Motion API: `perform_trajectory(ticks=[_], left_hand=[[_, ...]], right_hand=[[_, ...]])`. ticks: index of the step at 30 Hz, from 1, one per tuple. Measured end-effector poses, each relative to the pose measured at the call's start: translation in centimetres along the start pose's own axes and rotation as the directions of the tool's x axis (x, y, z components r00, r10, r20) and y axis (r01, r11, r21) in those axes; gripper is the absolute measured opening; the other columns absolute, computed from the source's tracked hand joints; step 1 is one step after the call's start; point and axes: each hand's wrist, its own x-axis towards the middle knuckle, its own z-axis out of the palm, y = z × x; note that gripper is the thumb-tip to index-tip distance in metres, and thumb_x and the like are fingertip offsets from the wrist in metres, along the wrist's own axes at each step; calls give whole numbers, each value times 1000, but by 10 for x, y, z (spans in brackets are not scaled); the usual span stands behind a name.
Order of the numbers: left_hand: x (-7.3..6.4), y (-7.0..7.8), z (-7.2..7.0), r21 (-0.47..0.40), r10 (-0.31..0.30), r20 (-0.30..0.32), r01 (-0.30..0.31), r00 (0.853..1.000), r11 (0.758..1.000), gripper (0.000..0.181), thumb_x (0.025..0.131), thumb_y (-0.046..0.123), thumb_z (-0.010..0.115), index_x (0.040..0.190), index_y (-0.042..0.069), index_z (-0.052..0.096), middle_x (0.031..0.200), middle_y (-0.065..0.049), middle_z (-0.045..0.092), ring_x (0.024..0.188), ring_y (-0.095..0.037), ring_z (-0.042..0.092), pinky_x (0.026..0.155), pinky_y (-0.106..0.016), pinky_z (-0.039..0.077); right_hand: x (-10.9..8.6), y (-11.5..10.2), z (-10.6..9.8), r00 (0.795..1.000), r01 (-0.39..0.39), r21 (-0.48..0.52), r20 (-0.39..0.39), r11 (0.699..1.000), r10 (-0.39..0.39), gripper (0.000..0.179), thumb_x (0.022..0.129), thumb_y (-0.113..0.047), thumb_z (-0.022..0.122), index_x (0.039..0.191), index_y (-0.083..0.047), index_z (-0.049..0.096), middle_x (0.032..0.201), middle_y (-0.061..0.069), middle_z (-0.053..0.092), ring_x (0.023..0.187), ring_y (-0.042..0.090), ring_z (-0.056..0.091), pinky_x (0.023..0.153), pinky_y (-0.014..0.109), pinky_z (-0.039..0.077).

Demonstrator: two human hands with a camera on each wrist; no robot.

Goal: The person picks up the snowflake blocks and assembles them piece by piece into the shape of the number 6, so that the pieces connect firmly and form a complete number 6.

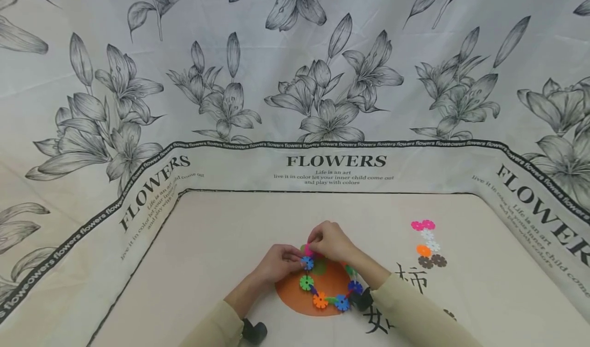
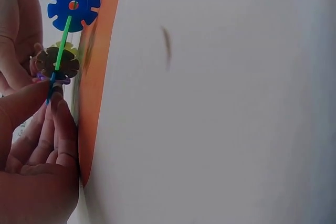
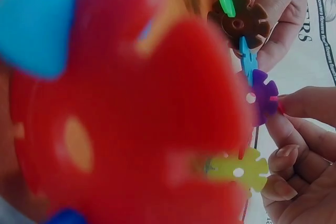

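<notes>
A chain of slotted plastic flower discs curves over an orange printed circle (image 1: 290,290) on the table. It includes a green disc (image 1: 306,283), an orange disc (image 1: 320,300) and a brown disc (image 3: 244,22). My left hand (image 1: 278,264) pinches a blue disc (image 2: 51,88) of the chain between thumb and fingers. Beside it my right hand (image 1: 332,240) pinches a pink disc (image 1: 309,249) at the edge of a purple disc (image 3: 264,98); fingers hide most of the pink one. Near the right fingers is a yellow-green disc (image 3: 241,170). A blurred red disc (image 3: 131,98) fills the right wrist view's foreground.
Loose discs lie to the right: pink discs (image 1: 422,225), white discs (image 1: 429,238), an orange disc (image 1: 423,250) and brown discs (image 1: 432,261). Black printed characters (image 1: 412,280) mark the cloth. A flower-printed curtain (image 1: 332,80) stands behind and at the sides.
</notes>
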Motion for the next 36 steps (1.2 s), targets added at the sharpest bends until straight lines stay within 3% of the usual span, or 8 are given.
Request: perform_trajectory(ticks=[8, 16, 20, 29, 36], left_hand=[[2, 2, 0, -3, -8, 6, 8, 1000, 1000, 18, 92, 10, 77, 107, 1, 73, 84, -4, 71, 80, -17, 67, 78, -32, 59], [4, 3, -3, -12, -17, 5, 17, 1000, 1000, 18, 92, 12, 77, 105, 1, 73, 85, -5, 73, 78, -17, 68, 75, -31, 59], [4, 3, -4, -33, -33, 8, 34, 999, 999, 20, 93, 13, 77, 107, 0, 72, 86, -7, 75, 79, -18, 70, 75, -32, 60], [2, 9, -4, -78, -102, 20, 103, 995, 992, 24, 90, 15, 80, 108, 1, 72, 89, -7, 76, 87, -19, 73, 85, -35, 60], [1, 10, -3, -73, -91, 27, 93, 995, 993, 18, 92, 10, 77, 105, -1, 74, 87, -10, 76, 83, -21, 74, 81, -34, 61]], right_hand=[[1, -3, -2, 1000, -18, -19, 22, 1000, 18, 4, 87, -5, 76, 88, -1, 78, 74, -1, 71, 64, 10, 63, 58, 25, 54], [2, 1, -15, 981, 17, 12, 194, 1000, -19, 18, 89, -10, 76, 103, 2, 76, 85, 2, 73, 74, 14, 63, 64, 28, 55], [3, 6, -18, 968, 44, 30, 247, 999, -50, 17, 89, -9, 75, 104, 0, 76, 88, 1, 72, 79, 17, 62, 66, 27, 54], [-1, 10, -20, 964, 103, 43, 240, 994, -110, 15, 95, -14, 73, 102, -1, 77, 88, 1, 74, 82, 18, 60, 66, 26, 52], [-1, 12, -19, 964, 75, 86, 247, 993, -94, 15, 96, -14, 72, 103, -2, 77, 91, 3, 75, 83, 16, 60, 68, 25, 53]])
